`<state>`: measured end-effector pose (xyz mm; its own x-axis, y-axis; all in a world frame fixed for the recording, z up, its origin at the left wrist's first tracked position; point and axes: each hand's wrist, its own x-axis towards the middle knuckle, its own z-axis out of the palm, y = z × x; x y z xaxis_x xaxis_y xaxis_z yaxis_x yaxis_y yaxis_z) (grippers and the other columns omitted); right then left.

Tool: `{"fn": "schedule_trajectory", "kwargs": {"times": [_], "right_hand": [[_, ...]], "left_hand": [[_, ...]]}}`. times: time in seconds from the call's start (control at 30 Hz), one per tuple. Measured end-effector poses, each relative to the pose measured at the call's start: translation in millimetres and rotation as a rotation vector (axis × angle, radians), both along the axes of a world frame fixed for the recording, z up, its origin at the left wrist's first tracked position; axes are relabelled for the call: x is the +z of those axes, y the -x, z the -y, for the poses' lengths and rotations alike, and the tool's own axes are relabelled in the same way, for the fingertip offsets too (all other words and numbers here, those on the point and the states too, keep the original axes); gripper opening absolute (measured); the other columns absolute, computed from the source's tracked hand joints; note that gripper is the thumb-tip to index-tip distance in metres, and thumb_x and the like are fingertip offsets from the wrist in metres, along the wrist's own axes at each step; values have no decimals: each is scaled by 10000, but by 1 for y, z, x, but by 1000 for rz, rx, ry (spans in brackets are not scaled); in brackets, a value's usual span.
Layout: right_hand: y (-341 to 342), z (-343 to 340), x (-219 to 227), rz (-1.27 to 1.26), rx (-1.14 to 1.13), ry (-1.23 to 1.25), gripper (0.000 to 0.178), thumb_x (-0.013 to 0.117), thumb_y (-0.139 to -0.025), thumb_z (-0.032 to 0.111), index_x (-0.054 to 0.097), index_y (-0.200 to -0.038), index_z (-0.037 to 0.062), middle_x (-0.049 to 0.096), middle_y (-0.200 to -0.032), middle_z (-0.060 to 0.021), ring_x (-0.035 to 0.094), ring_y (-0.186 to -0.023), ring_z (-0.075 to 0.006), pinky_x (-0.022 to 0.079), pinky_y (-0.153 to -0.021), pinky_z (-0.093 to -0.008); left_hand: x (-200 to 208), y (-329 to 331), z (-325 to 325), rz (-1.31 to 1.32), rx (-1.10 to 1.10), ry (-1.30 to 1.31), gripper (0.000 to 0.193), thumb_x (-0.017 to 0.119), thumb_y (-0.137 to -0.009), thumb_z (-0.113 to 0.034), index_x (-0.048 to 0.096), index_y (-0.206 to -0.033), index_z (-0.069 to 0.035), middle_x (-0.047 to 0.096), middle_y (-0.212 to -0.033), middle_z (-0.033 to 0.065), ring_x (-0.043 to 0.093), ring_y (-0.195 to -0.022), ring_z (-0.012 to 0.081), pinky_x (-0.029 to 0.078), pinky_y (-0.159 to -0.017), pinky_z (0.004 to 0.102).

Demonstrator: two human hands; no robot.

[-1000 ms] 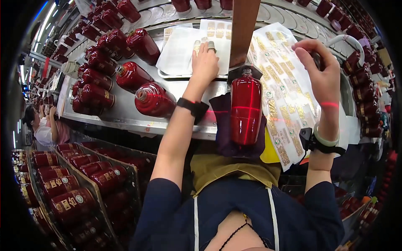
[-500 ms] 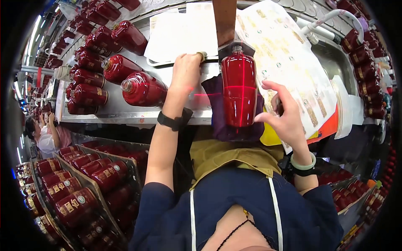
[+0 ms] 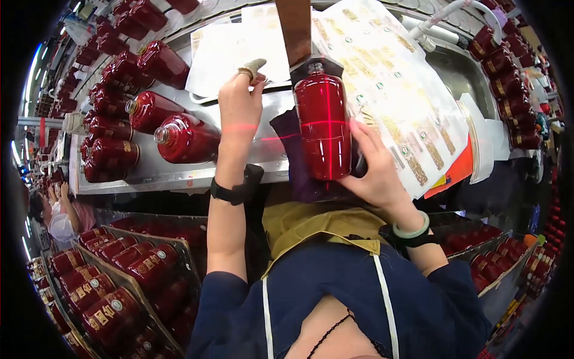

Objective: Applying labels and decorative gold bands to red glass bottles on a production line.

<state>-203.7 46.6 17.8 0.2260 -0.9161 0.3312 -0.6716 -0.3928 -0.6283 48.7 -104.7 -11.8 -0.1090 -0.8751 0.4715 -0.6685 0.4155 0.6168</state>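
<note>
A glossy red glass bottle (image 3: 324, 128) lies on a dark purple cloth, its clear threaded neck pointing away from me against a black holder (image 3: 329, 64). Red light lines cross on its face. My right hand (image 3: 379, 170) is against the bottle's lower right side, thumb at the base and fingers along the edge. My left hand (image 3: 241, 105) is raised over the near edge of a white sheet (image 3: 236, 57). A tan finger cot (image 3: 251, 69) covers its outstretched index fingertip; its other fingers are partly hidden, and I see nothing held in it.
Decal sheets (image 3: 382, 66) with gold and green prints lie right of the bottle. Two plain red bottles (image 3: 188, 139) stand left on the metal bench (image 3: 257, 164). A brown post (image 3: 295, 30) rises ahead. Crates (image 3: 143, 272) of labelled bottles are below left; another person (image 3: 60, 212) works far left.
My right hand has closed in from beside the bottle onto its lower right side. My left hand's index finger has lifted and stretched out. The whole view has shifted slightly.
</note>
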Motion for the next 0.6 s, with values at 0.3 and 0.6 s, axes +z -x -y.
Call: {"fn": "schedule_trajectory", "kwargs": {"times": [0.3, 0.6], "right_hand": [[5, -3, -7, 45, 11, -116, 1057, 941, -721, 240, 382, -1591, 23, 530, -1479, -239, 585, -1298, -419, 502, -1075, -452], [35, 31, -1, 624, -66, -379, 423, 705, -998, 174, 634, -1393, 38, 688, -1056, -3, 468, -774, -45, 412, -729, -221]], "left_hand": [[47, 30, -45, -94, 34, 218, 383, 798, -840, 18, 749, -1213, -51, 769, -892, 53, 727, -820, 180, 566, -797, 323], [56, 66, -101, 117, -357, 155, 466, 882, -719, -158, 726, -1134, -17, 721, -1055, 93, 628, -1120, 274, 445, -953, 439]]}}
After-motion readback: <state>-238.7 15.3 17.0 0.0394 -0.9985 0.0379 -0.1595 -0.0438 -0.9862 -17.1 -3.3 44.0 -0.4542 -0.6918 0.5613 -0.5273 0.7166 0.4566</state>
